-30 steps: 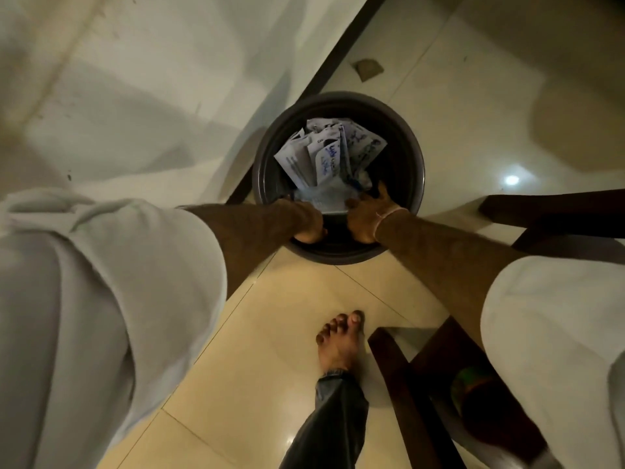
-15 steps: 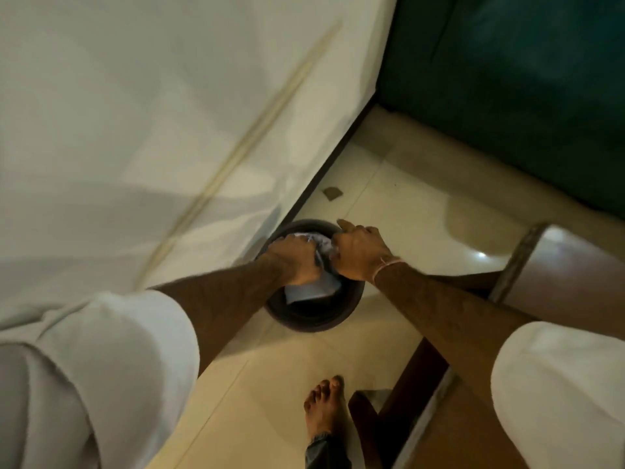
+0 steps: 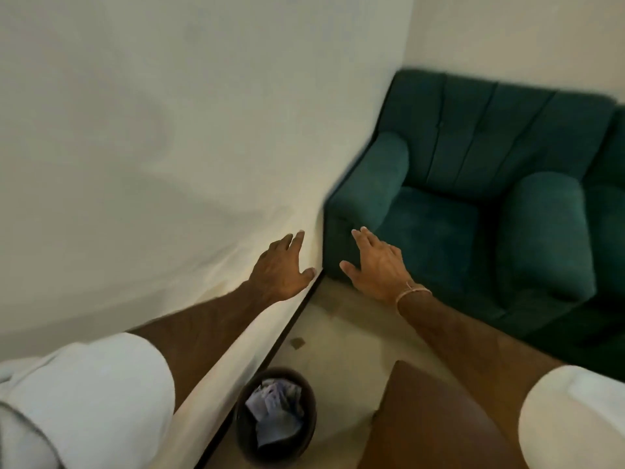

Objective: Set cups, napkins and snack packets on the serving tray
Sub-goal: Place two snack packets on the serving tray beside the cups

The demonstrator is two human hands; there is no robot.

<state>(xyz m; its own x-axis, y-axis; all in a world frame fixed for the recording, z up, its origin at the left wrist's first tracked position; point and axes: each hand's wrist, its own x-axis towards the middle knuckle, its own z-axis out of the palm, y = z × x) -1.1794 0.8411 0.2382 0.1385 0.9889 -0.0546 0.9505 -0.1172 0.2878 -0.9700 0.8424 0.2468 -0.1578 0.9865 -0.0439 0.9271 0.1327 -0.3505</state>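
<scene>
Both hands are spread flat with fingers apart and nothing in them, left hand [image 3: 282, 270] in front of the white wall [image 3: 169, 147], right hand [image 3: 377, 265] in front of the green armchair [image 3: 473, 198]. Dark bin [image 3: 243, 434] on the floor below holds crumpled papers [image 3: 275, 411]; no tray, cups or packets in view.

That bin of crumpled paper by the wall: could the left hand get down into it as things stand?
Probably yes. The left hand is open and empty, raised above the bin, whose top is uncovered, with nothing in between.

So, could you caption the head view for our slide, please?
Both empty hands, left and right, open above a paper-filled bin.
</scene>
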